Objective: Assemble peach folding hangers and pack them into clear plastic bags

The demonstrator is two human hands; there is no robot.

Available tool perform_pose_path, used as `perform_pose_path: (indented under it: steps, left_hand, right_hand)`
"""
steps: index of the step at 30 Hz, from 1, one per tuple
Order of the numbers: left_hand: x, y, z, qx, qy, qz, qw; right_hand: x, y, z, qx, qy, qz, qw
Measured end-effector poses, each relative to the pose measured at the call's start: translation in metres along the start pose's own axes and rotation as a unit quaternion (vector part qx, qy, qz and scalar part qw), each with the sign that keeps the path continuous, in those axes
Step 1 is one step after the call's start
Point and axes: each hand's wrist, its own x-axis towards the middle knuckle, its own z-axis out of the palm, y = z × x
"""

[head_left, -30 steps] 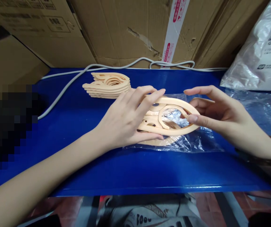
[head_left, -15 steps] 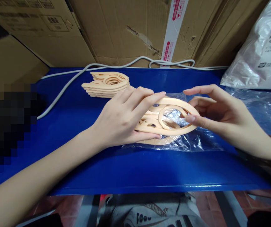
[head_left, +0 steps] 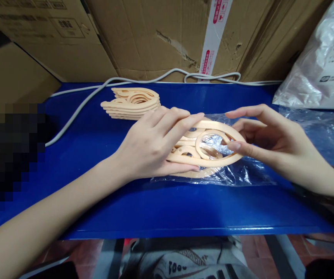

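A peach-coloured plastic folding hanger (head_left: pixel 233 158), folded flat, is held between my two hands above the blue table. My left hand (head_left: pixel 152 145) is closed over its left part, thumb along the near edge and fingers over the far edge. At the rounded right end, my right hand (head_left: pixel 274 139) pinches the rim with the thumb on top, its index finger raised. Another peach piece (head_left: pixel 194 174) shows beneath, on or in a clear plastic bag (head_left: pixel 242 176); which one I cannot tell. Behind my left hand lies a stack of similar folded hangers (head_left: pixel 134 104).
Cardboard boxes (head_left: pixel 143 35) stand along the back of the blue table (head_left: pixel 161 211). A white cable (head_left: pixel 81 116) runs across the back and left. At the back right sits a white plastic package (head_left: pixel 309 73) with a label. More clear plastic (head_left: pixel 324 131) lies on the right.
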Motion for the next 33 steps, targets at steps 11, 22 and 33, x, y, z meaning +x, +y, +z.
perform_pose_path:
  steps: [11, 22, 33]
  left_hand:
    - [0.0016, -0.0004, -0.0045, 0.053, 0.034, 0.061, 0.996]
    - [0.0029, -0.0012, -0.0045, 0.040, -0.002, 0.033, 0.999]
    - [0.0019, -0.0030, -0.0008, 0.061, 0.038, 0.068, 0.995]
  right_hand:
    - [-0.0017, 0.0000, 0.0014, 0.041, 0.003, -0.002, 0.999]
    - [0.0008, 0.0015, 0.0016, 0.046, 0.011, 0.004, 0.999]
    - [0.0024, 0.0013, 0.0015, 0.061, 0.006, 0.019, 0.998]
